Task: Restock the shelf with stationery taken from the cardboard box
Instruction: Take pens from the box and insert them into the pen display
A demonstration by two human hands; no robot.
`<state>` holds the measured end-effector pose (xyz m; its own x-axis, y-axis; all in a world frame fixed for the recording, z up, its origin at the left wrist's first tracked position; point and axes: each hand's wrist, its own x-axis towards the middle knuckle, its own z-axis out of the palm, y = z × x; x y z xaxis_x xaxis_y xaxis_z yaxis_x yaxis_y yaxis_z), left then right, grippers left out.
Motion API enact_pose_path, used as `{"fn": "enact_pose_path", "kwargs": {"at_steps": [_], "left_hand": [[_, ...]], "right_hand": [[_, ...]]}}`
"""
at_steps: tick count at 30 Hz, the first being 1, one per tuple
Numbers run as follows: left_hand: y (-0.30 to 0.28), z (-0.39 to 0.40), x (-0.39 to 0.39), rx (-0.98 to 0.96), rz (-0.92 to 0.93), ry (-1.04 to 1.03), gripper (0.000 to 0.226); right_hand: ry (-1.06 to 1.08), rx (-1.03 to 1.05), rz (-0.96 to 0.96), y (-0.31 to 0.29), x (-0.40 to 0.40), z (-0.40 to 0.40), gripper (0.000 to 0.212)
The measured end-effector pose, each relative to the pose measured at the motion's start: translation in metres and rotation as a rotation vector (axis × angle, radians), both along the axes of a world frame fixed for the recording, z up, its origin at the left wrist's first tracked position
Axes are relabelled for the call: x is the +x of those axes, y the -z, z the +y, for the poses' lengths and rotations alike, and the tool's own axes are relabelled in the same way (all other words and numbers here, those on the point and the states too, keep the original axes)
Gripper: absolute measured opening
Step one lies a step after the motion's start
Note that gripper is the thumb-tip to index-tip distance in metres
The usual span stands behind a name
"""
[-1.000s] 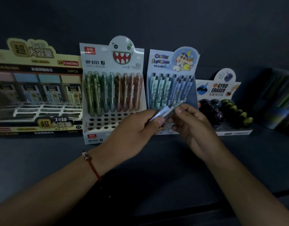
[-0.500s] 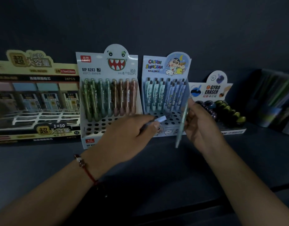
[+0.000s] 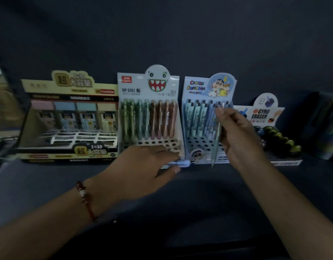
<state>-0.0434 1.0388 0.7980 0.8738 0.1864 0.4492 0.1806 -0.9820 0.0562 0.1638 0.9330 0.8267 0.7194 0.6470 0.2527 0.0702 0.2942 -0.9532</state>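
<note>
Pens going into the cartoon rack

Right hand (image 3: 237,136) pinches a green pen (image 3: 216,139) upright over the blue rack (image 3: 188,117); left hand (image 3: 143,166) grips a blue pen (image 3: 182,163).

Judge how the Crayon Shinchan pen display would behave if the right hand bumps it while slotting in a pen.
The Crayon Shinchan display looks like thin cardboard, probably light, so it may slide. Its tall backboard could tip backward. Its front holes are empty, adding little weight.
</note>
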Motion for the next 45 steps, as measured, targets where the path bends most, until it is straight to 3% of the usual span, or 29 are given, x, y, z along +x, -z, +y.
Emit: {"fn": "enact_pose_path", "kwargs": {"at_steps": [4, 7, 12, 22, 26, 38, 45], "left_hand": [[0.004, 0.028, -0.049, 0.022, -0.043, -0.086, 0.045], [0.010, 0.038, -0.069, -0.025, -0.100, -0.120, 0.044], [0.006, 0.037, -0.069, -0.062, -0.132, -0.100, 0.039], [0.006, 0.036, -0.067, -0.176, -0.112, -0.001, 0.037], [0.003, 0.034, -0.068, -0.192, -0.123, -0.010, 0.038], [0.003, 0.038, -0.072, -0.269, -0.165, -0.049, 0.035], [0.002, 0.037, -0.073, -0.423, -0.183, -0.069, 0.033]], "right_hand": [[-0.049, 0.022, -0.160, -0.018, -0.033, 0.038, 0.008], [-0.100, 0.063, -0.198, -0.024, -0.056, 0.071, 0.017], [-0.030, 0.029, -0.313, -0.010, -0.077, 0.097, 0.026], [0.015, -0.041, -0.505, 0.018, -0.086, 0.109, 0.022], [0.024, -0.056, -0.539, 0.022, -0.082, 0.113, 0.018], [0.029, -0.198, -0.568, 0.030, -0.082, 0.116, 0.039], [-0.046, -0.257, -0.519, 0.019, -0.084, 0.086, 0.031]]}}
